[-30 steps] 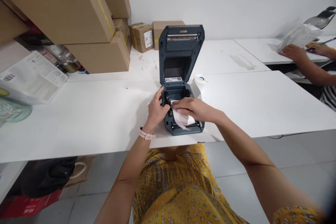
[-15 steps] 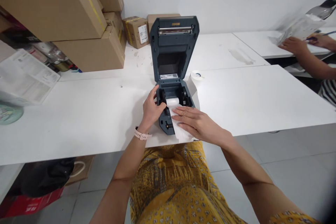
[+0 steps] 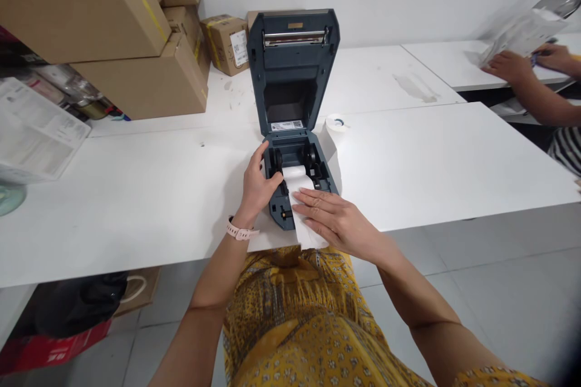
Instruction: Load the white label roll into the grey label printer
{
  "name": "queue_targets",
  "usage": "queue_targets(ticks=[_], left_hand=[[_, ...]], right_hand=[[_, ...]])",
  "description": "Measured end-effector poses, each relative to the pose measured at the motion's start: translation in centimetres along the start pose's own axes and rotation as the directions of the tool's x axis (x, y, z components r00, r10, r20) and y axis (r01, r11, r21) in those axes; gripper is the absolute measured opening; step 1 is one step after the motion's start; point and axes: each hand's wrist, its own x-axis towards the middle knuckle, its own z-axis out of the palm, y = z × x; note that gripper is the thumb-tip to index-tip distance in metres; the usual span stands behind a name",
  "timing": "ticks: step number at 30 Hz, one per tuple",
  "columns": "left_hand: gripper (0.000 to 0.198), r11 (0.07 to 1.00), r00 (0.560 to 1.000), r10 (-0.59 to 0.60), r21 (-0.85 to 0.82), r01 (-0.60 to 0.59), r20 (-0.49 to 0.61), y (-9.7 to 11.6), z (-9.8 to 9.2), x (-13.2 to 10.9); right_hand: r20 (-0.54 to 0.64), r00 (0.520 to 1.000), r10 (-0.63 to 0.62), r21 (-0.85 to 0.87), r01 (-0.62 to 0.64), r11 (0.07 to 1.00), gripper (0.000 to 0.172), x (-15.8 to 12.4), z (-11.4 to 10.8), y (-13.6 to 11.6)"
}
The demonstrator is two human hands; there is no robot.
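Note:
A dark grey label printer [image 3: 272, 208] stands on the white table with its lid [image 3: 281, 69] raised. Out of its bay a strip of white label paper [image 3: 302, 227] runs toward the table's front edge. My left hand [image 3: 258, 184] grips the printer's left side, fingers along the outer wall and thumb over the rim near the black roll holder [image 3: 275, 158]. Flat on the paper strip lies my right hand [image 3: 338, 217], its fingers stretched out and pressing on the paper. Behind the printer's right side sits a white roll [image 3: 334, 123], with paper trailing from it.
Cardboard boxes [image 3: 140, 84] are stacked at the left, and a smaller taped box [image 3: 224, 42] stands by the wall. A clear plastic package [image 3: 40, 133] lies at far left. On the right, a co-worker's hands [image 3: 511, 66] hold a plastic bag [image 3: 521, 36] and a pen.
The strip under my right hand lies flatter and straighter along the printer. My left thumb has shifted slightly on the rim. The whole view has shifted a little.

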Motion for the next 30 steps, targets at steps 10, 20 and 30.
queue_targets(ticks=[10, 20, 30], left_hand=[[0.073, 0.999, 0.998, -0.032, -0.035, 0.034, 0.046, -0.3, -0.2, 0.1], [0.099, 0.991, 0.984, -0.105, -0.067, 0.115, 0.143, 2.1, -0.2, -5.6], [0.104, 0.945, 0.971, -0.213, -0.231, 0.233, 0.107, 3.0, 1.0, -11.6]], right_hand=[[-0.033, 0.999, 0.004, 0.032, -0.003, 0.999, 0.037, -0.7, 0.7, 0.1], [-0.444, 0.872, 0.208, 0.236, -0.11, 0.966, 0.044, 0.9, -4.1, 2.7], [-0.316, 0.871, 0.375, 0.485, -0.191, 0.853, 0.089, 19.1, -11.8, 12.4]])
